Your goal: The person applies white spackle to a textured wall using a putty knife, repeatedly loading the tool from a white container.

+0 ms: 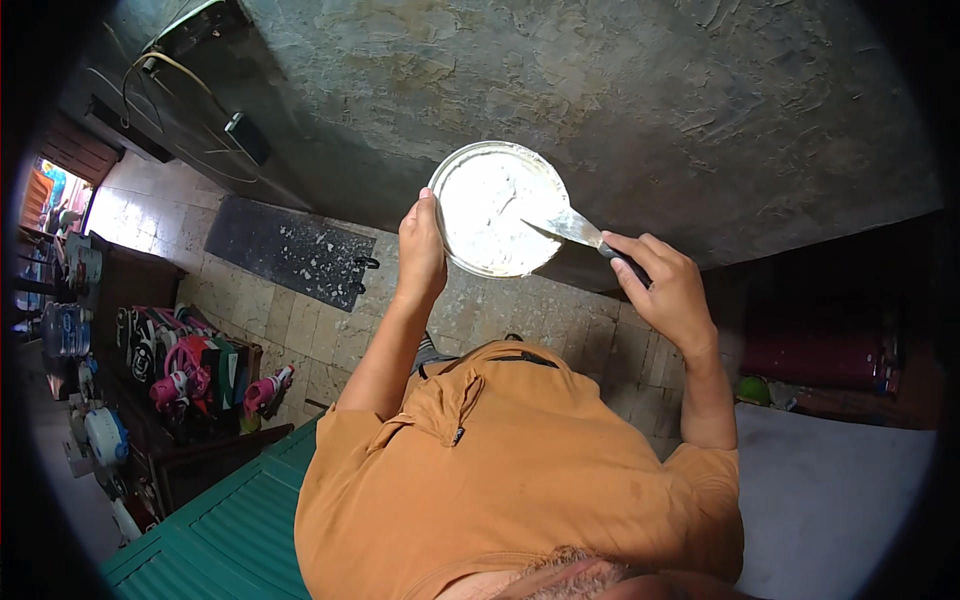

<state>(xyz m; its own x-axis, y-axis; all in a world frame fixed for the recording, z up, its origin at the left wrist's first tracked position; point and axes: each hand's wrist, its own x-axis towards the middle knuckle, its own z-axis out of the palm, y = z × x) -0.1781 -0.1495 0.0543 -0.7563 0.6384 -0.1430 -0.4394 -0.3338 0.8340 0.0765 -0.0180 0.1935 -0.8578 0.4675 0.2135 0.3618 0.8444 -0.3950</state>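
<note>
A rough grey wall (650, 80) is standing ahead. Between it and the person (520, 450), a round tub (488, 271) is holding white paste (475, 205). The left hand (422, 245) is gripping the tub's left side; the right hand (665, 285) is clasping a putty knife (572, 226), its blade extending over the paste.

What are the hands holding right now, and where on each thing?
The left hand holds a round container of white paste at its left side; the right hand holds a putty knife by its black handle.
</note>
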